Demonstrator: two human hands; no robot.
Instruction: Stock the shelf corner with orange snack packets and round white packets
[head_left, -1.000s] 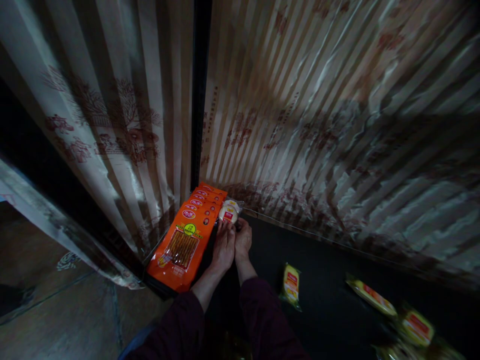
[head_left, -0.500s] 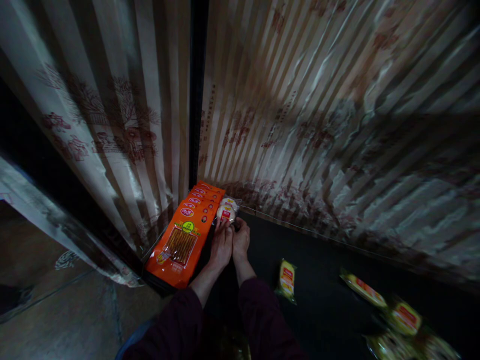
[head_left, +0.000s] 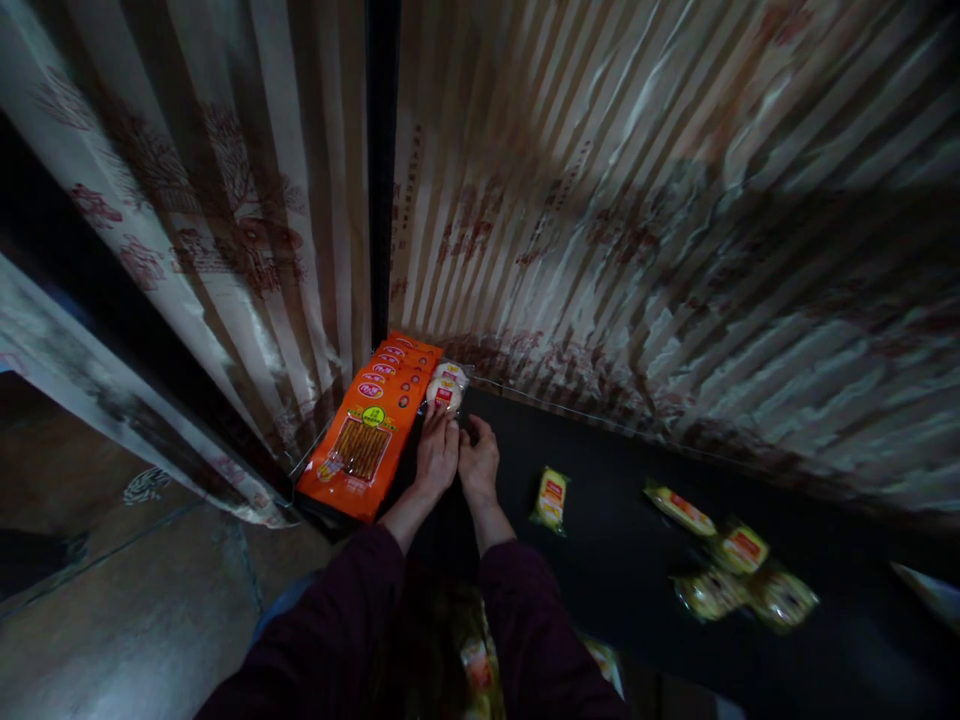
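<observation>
My left hand (head_left: 437,452) reaches forward with its fingers stretched out, fingertips resting on the near end of a clear packet of round white crackers (head_left: 444,392). Beside it, my right hand (head_left: 478,458) has loosely bent fingers, apart from one another and just short of the packet, with nothing seen in them. The cracker packet lies at the back of a black surface (head_left: 510,430), overlapping another such packet behind it. Directly left of it, several orange snack bags (head_left: 367,425) lie overlapped in a row, the front one showing brown sticks through its window.
A small yellow wrapped cake (head_left: 552,498) lies right of my hands. Farther right are another yellow packet (head_left: 681,510) and a cluster of wrapped cakes (head_left: 742,548). A pleated printed sheet (head_left: 600,250) stands behind, another (head_left: 247,230) at left. More packets (head_left: 480,665) show below my arms.
My right hand has drawn back slightly from the cracker packet and its fingers have spread. My left fingertips stay on the packet. The view has shifted, showing more packets at right and below.
</observation>
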